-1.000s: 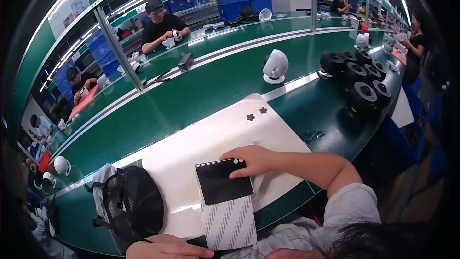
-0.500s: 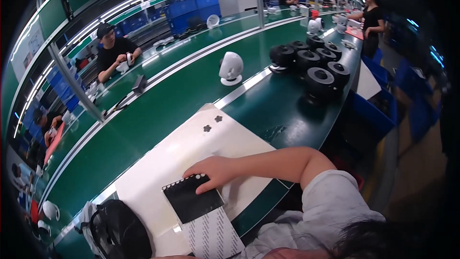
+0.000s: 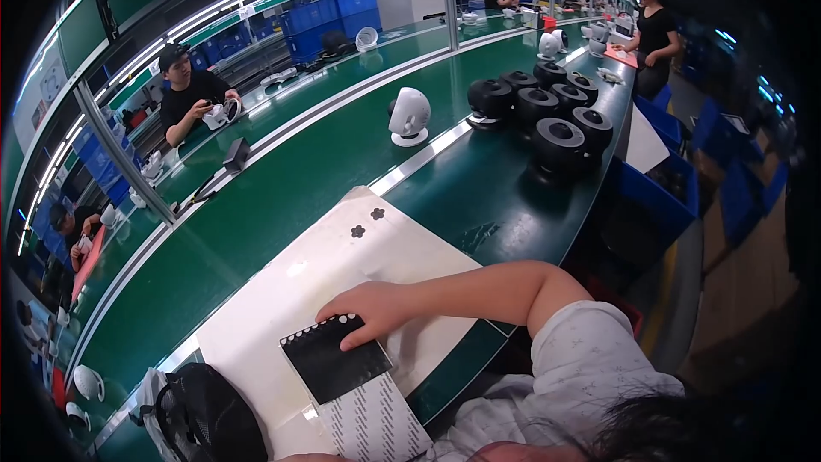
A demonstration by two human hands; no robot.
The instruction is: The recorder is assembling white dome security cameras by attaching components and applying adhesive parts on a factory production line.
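My right hand [image 3: 369, 310] reaches in from the right over a white work mat [image 3: 265, 308]. Its thumb lies on a black sheet [image 3: 333, 370] and its fingers bend over the far edge, where a row of small white round spots shows. Beneath and nearer to me is a white sheet with repeated grey print [image 3: 376, 421]. Farther up the mat lie two dark flower-shaped pieces, one [image 3: 377, 214] just beyond the other [image 3: 357, 231]. At the bottom edge only a sliver of skin shows; my left hand itself is out of the picture.
A black mesh bag [image 3: 224, 415] rests at the mat's left. On the green bench stand a white rounded device [image 3: 410, 115] and several black round units [image 3: 560, 144]. Blue bins [image 3: 654, 201] are at the right. Across the bench a person [image 3: 190, 98] handles a white part.
The whole view has shifted slightly, so the bench things sit a little farther left. My right hand stays at the black sheet's far edge. The person across has turned the white part.
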